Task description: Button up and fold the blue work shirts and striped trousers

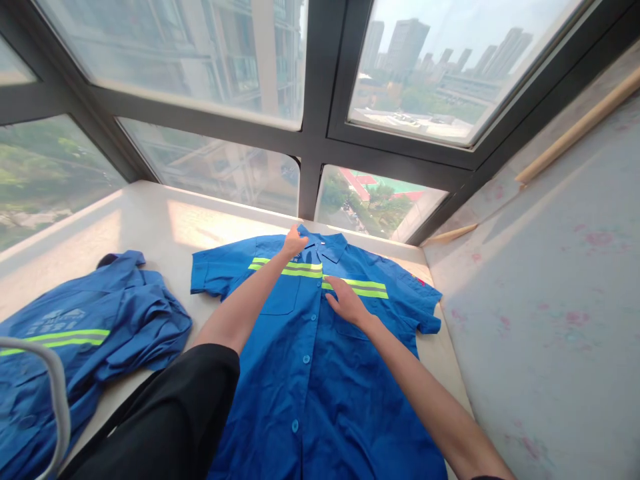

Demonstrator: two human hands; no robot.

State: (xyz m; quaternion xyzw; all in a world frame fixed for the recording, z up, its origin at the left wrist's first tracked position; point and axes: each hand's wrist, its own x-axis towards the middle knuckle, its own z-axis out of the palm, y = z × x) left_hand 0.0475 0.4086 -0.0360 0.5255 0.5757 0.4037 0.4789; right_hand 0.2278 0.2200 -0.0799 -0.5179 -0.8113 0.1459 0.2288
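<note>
A blue short-sleeved work shirt [350, 393] lies front up on the pale window ledge, its collar towards the window. Yellow-green and grey reflective stripes [367, 288] cross its chest, and buttons run down the middle. My left hand [295, 243] is at the collar [334, 248], its fingers closed on the collar's left side. Lower down, my right hand [349, 303] rests over the front opening beside the stripe, thumb and fingers apart. Whether those fingertips touch the cloth firmly, I cannot tell.
Another blue garment [125, 313] with reflective stripes lies crumpled at the left. A grey curved tube [57, 393] stands in front of it. Dark-framed windows [320, 80] rise behind the ledge [165, 250], and a flower-patterned wall [555, 287] bounds the right.
</note>
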